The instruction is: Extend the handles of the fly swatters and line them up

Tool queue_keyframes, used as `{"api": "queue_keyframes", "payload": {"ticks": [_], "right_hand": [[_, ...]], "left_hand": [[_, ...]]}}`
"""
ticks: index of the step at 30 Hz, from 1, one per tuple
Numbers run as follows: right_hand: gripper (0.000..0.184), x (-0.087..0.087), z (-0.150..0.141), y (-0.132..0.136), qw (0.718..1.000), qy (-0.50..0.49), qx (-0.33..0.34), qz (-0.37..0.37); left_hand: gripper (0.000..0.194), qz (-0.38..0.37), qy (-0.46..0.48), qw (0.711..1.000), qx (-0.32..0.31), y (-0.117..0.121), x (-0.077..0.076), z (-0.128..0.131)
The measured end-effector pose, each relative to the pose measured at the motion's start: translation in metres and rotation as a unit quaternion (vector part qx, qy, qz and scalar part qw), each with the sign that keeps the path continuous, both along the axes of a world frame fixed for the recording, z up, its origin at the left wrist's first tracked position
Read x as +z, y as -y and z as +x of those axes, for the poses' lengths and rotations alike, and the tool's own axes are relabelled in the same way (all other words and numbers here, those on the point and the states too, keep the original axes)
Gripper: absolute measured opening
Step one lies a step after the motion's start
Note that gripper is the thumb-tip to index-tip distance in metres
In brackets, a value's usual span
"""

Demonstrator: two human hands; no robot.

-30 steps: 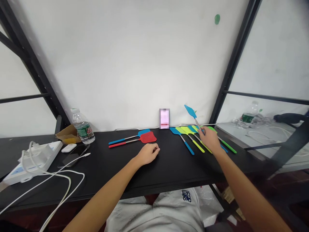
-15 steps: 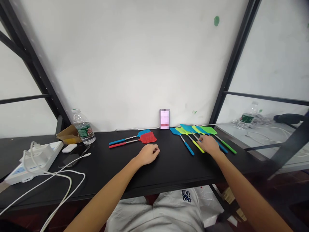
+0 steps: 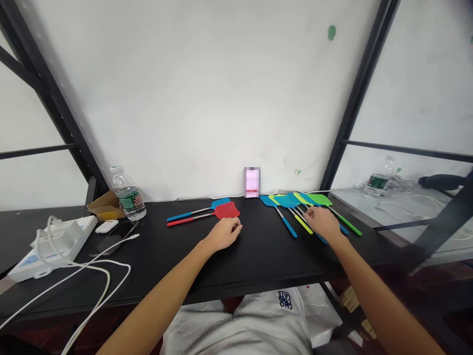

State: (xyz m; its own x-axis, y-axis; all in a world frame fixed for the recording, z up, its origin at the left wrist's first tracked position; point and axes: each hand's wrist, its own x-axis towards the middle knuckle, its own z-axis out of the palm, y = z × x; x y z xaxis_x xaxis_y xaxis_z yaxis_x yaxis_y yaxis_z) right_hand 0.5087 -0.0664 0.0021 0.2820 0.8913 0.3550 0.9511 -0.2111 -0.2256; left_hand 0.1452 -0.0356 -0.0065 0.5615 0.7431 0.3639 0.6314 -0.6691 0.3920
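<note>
Head view: the left hand (image 3: pixel 223 234) lies loosely closed near the red swatter (image 3: pixel 227 210); the right hand (image 3: pixel 322 222) touches a blue swatter (image 3: pixel 287 200) rightward on the counter (image 3: pixel 258 261), its grip impossible to tell.

Two mesh-headed swatters lie on the left, heads to the right: a blue swatter (image 3: pixel 220 202) and, on its near side, a red swatter (image 3: pixel 227 210) overlapping its head. Both have metal shafts and coloured grips.

On the right, more are spread with heads far, handles angling near and right. At the left end is an outer blue swatter (image 3: pixel 287 228), then a yellow swatter (image 3: pixel 303 225), its head mostly under a middle blue swatter (image 3: pixel 287 199). A green swatter (image 3: pixel 349 223) ends the row. Shafts crowd midway, so others may be hidden there.
</note>
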Motion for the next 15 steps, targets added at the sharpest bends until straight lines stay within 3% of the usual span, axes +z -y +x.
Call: {"api": "queue_keyframes", "payload": {"ticks": [3,7,11,15], "right_hand": [[0.025,0.012,-0.029,-0.001,0.999,-0.016,0.028,0.041],[0.027,0.025,-0.098,-0.01,0.983,-0.04,0.174,0.031],[0.02,0.015,-0.171,-0.031,0.954,-0.095,0.283,0.019],[0.02,-0.011,-0.204,-0.048,0.941,-0.177,0.281,0.06]], "left_hand": [[0.017,0.065,0.025,0.995,0.075,-0.015,0.006,-0.02],[0.02,0.173,-0.016,0.965,0.198,-0.037,0.007,-0.061],[0.03,0.124,-0.096,0.952,0.262,-0.043,0.001,-0.094],[0.02,0.06,-0.153,0.946,0.279,-0.042,0.0,-0.098]]}}
